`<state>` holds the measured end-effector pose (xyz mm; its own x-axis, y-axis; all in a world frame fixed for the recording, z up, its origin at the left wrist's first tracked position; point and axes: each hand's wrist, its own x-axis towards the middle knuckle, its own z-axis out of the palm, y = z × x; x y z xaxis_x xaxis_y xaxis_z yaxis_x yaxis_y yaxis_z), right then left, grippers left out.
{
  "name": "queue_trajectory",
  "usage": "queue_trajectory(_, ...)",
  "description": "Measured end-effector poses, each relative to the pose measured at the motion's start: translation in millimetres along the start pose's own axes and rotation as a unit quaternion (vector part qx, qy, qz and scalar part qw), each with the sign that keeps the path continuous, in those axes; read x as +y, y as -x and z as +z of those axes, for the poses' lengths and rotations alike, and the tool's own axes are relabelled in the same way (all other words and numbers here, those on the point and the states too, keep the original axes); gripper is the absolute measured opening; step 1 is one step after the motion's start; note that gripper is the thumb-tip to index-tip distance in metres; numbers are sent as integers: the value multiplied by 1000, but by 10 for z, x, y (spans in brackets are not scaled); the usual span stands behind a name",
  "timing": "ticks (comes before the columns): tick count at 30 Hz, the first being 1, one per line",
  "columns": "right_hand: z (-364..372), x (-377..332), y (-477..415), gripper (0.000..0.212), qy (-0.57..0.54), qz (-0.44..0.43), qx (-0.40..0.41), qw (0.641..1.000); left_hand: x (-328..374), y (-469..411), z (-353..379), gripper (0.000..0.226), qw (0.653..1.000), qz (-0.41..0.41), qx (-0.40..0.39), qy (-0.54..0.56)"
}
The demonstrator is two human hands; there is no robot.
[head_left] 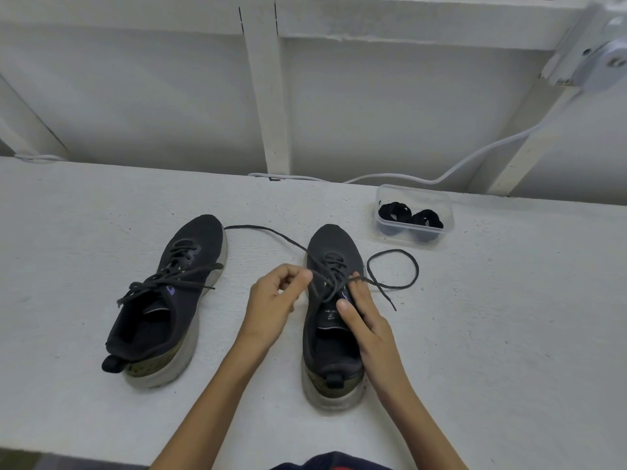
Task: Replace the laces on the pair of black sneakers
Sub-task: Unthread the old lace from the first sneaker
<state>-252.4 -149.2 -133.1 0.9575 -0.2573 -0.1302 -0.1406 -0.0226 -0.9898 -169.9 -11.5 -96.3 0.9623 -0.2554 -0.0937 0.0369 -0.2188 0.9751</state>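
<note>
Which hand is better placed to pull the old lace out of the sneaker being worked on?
Left, probably: the left hand pinches a strand of the lace beside the sneaker, while the right hand rests on top, steadying it.

Even, dimmish light with faint shadows; wide-angle bending at edges; corners perhaps soft.
</note>
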Motion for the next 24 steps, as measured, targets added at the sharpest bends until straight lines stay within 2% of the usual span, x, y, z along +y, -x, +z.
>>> queue_trajectory(2,2,6,-1,76,2,-4,0,1000,18,-61,-24,17,1000,-7,14,2)
queue_trajectory(6,13,-5,-1,75,-9,-2,5,1000,42,-12,-35,31,997,-44,-59,13)
queue_trajectory(9,14,0,3,72,-11,-5,2,1000,35,48,-54,21,996,-14,-92,-6)
queue_trajectory(11,9,2,-2,75,-13,-1,3,1000,24,6,-99,18,998,5,-58,-1)
queue_trajectory(14,2,1,-2,77,-18,5,3,1000,21,-121,-192,18,996,-13,41,76)
queue_trajectory(15,2,1,-1,75,-20,5,3,1000,24,-141,-205,22,995,-20,48,88)
queue_trajectory(18,5,-9,4,73,-15,-2,6,1000,41,-60,-157,34,997,-38,-31,59)
queue_trajectory(20,10,-18,5,68,-11,-8,2,1000,31,33,-100,32,995,-35,-87,30)
queue_trajectory(22,13,-19,7,66,-14,-9,1,1000,17,56,-87,22,996,-16,-91,19)
queue_trajectory(24,11,-18,11,70,-18,-3,1,1000,-4,12,-121,21,999,-5,-39,30)
